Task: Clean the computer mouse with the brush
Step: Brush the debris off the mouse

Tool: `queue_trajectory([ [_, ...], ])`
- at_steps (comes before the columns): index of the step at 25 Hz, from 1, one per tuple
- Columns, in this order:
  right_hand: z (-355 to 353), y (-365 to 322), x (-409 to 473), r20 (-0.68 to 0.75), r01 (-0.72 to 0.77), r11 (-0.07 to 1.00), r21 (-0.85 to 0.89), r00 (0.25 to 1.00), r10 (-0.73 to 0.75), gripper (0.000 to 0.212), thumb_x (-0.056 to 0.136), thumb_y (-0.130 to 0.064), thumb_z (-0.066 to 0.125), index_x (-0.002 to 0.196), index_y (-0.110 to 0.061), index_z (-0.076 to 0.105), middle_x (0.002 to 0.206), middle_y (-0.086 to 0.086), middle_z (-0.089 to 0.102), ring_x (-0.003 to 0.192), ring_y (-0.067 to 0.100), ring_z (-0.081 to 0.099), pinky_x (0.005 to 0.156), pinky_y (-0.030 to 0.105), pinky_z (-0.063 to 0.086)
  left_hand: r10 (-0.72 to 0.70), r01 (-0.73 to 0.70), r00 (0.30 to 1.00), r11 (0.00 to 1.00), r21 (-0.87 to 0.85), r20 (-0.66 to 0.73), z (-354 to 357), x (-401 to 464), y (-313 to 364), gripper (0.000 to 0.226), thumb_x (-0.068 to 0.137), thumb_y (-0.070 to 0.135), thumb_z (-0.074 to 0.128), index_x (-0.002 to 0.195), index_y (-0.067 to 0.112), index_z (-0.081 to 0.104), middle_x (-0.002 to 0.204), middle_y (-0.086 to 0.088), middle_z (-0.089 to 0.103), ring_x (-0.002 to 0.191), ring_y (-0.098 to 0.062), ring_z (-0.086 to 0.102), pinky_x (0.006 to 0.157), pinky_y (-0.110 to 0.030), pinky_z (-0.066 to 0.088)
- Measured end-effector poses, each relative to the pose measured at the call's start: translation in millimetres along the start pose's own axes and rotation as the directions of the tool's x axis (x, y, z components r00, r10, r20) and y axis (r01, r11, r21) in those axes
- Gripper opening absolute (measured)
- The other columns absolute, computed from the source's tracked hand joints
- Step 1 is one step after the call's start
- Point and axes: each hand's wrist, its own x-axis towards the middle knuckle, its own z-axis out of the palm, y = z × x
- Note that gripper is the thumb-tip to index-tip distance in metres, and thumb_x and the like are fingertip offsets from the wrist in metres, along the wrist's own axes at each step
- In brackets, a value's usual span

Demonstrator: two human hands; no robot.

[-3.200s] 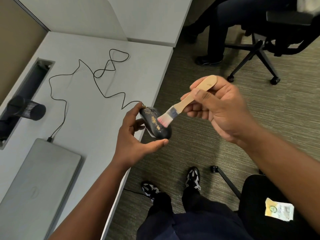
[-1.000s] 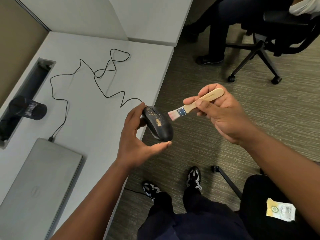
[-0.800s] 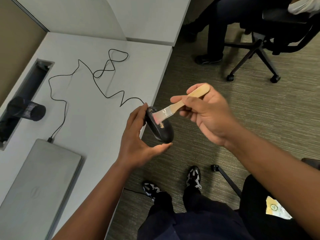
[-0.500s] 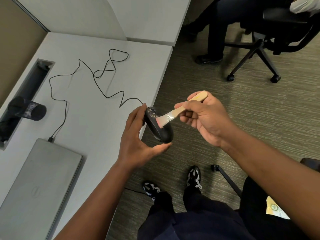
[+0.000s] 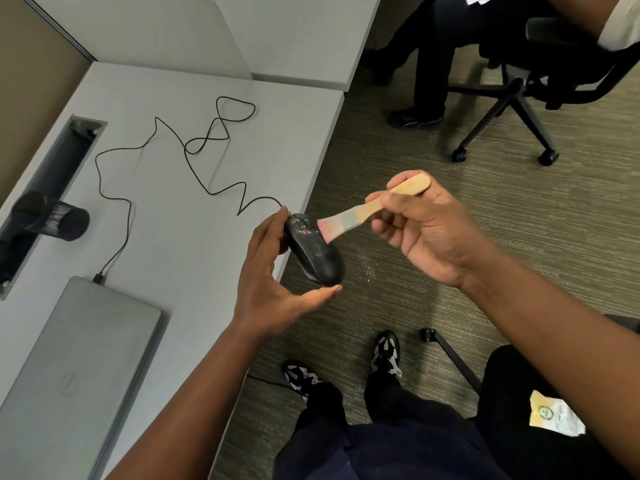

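I note the left hand gripping the black mouse just off the bench edge; crumbs speckle its front; right hand, at 3 o'clock, clasps the brush, bristles touching the mouse.
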Motion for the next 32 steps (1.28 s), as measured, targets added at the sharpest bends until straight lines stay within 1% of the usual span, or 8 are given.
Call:
queue_trajectory([
  [4, 6.2, 11.5, 0.1, 0.03, -0.039, 0.991, -0.132, 0.999, 0.044, 0.02, 0.093, 0.002, 0.065, 0.106, -0.011, 0.055, 0.099, 0.023, 0.076, 0.075, 0.025, 0.072, 0.066, 0.029, 0.06, 0.027, -0.027, 0.999, 1.0, -0.003, -0.018, 1.2, -0.8, 2.0, 0.127, 0.056, 0.044, 0.102, 0.16, 0.011, 0.037, 0.156, 0.002, 0.044, 0.14, -0.017, 0.052, 0.11, -0.041, 0.054],
  [7, 1.5, 6.9, 0.0, -0.002, -0.02, 0.974, -0.225, 1.0, 0.02, 0.022, 0.094, 0.002, 0.064, 0.107, -0.011, 0.052, 0.099, 0.027, 0.076, 0.072, 0.027, 0.071, 0.062, 0.029, 0.059, 0.029, -0.03, 0.999, 0.999, -0.015, -0.028, 1.1, -4.4, 3.0, 0.127, 0.055, 0.036, 0.106, 0.159, 0.009, 0.039, 0.155, -0.001, 0.045, 0.139, -0.01, 0.052, 0.109, -0.041, 0.054],
  [12, -7.4, -1.0, -2.2, -0.059, 0.095, 0.87, -0.483, 0.988, -0.14, 0.021, 0.095, 0.005, 0.064, 0.104, -0.011, 0.053, 0.099, 0.031, 0.073, 0.072, 0.027, 0.07, 0.063, 0.032, 0.057, -0.003, 0.002, 1.0, 1.0, -0.023, -0.028, -0.9, -8.6, 3.7, 0.128, 0.054, 0.035, 0.106, 0.16, 0.013, 0.038, 0.154, 0.003, 0.045, 0.135, -0.003, 0.052, 0.11, -0.037, 0.053],
  [14, -5.2, -1.9, -5.7, -0.038, 0.124, 0.913, -0.388, 0.988, -0.15, 0.02, 0.095, 0.003, 0.065, 0.103, -0.011, 0.055, 0.096, 0.026, 0.072, 0.073, 0.026, 0.071, 0.064, 0.03, 0.059, -0.009, 0.008, 1.0, 1.0, -0.022, -0.019, -0.4, -7.3, 3.0, 0.129, 0.054, 0.039, 0.105, 0.161, 0.014, 0.037, 0.155, 0.005, 0.044, 0.135, -0.002, 0.052, 0.111, -0.036, 0.053],
  [17, 3.4, 6.7, -11.1, 0.046, 0.052, 0.986, -0.159, 0.998, -0.045, 0.017, 0.094, 0.002, 0.064, 0.105, -0.009, 0.058, 0.091, 0.02, 0.071, 0.077, 0.026, 0.072, 0.066, 0.027, 0.06, -0.008, 0.008, 1.0, 1.0, -0.017, -0.011, 2.5, -4.5, 3.1, 0.128, 0.056, 0.041, 0.104, 0.162, 0.016, 0.036, 0.156, 0.005, 0.042, 0.134, 0.001, 0.051, 0.11, -0.037, 0.053],
  [25, 6.3, 13.9, -13.0, 0.019, 0.025, 0.945, -0.326, 1.0, -0.019, 0.015, 0.096, -0.002, 0.066, 0.106, -0.007, 0.057, 0.082, 0.017, 0.075, 0.072, 0.027, 0.073, 0.06, 0.028, 0.058, 0.025, -0.025, 1.0, 1.0, -0.014, 0.004, 4.2, -5.8, 2.5, 0.127, 0.057, 0.044, 0.103, 0.161, 0.013, 0.037, 0.156, 0.002, 0.044, 0.138, -0.006, 0.052, 0.108, -0.036, 0.055],
  [29, 3.6, 12.7, -10.3, 0.003, 0.027, 0.935, -0.353, 1.0, -0.027, 0.014, 0.097, -0.002, 0.065, 0.107, -0.006, 0.057, 0.082, 0.019, 0.075, 0.07, 0.027, 0.073, 0.057, 0.027, 0.057, 0.031, -0.031, 0.999, 0.999, -0.012, -0.005, 2.8, -5.2, 5.2, 0.125, 0.057, 0.046, 0.1, 0.16, 0.012, 0.038, 0.155, 0.002, 0.045, 0.133, 0.004, 0.051, 0.107, -0.028, 0.054],
  [32, -2.2, 10.5, -8.1, -0.028, 0.027, 0.923, -0.383, 0.999, -0.041, 0.013, 0.097, -0.002, 0.065, 0.107, -0.005, 0.057, 0.082, 0.018, 0.076, 0.07, 0.026, 0.073, 0.057, 0.028, 0.057, 0.023, -0.023, 1.0, 1.0, -0.014, -0.003, 1.5, -5.6, 5.1, 0.126, 0.057, 0.046, 0.101, 0.16, 0.013, 0.037, 0.156, 0.004, 0.044, 0.135, 0.004, 0.05, 0.107, -0.032, 0.055],
])
